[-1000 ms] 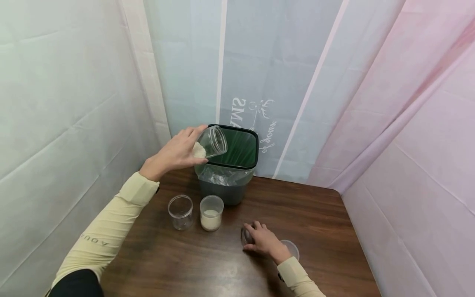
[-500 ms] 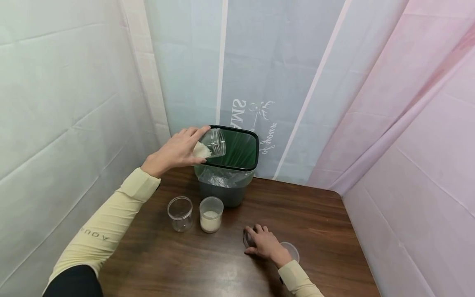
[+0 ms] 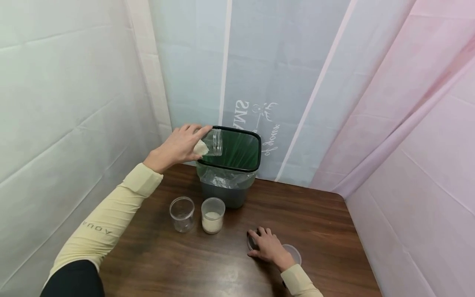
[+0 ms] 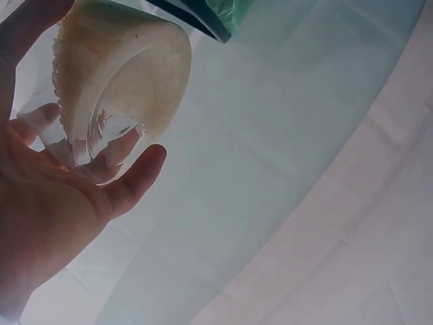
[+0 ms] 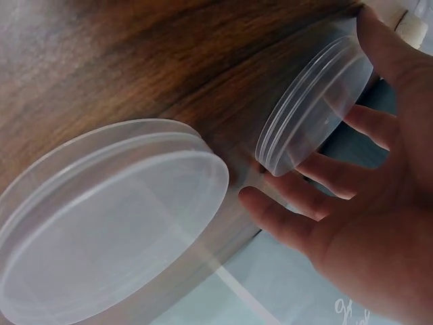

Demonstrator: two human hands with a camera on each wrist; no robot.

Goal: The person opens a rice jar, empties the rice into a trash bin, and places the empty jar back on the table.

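Observation:
My left hand (image 3: 176, 146) grips a clear plastic jar (image 3: 215, 142) by its base end, thumb on one side and fingers on the other. It lies on its side, mouth toward the right, over the left rim of a lined bin (image 3: 228, 194). White rice-like grains (image 4: 122, 68) fill the jar's lower part. On the table, my right hand (image 3: 269, 246) holds a clear round lid (image 5: 314, 108), with thumb and fingers around its rim. A second, frosted lid (image 5: 115, 230) lies beside that wrist.
An uncovered clear jar (image 3: 182, 216) stands left of a frosted jar (image 3: 213, 206) partly filled with white grains, both in front of the bin. Fabric curtains (image 3: 274, 62) hang close behind and at both sides of the wooden table (image 3: 200, 268).
The jar in my left hand has turned, its mouth now facing more squarely right, and the grains in it have shifted. My right hand and its lid have moved slightly to the right.

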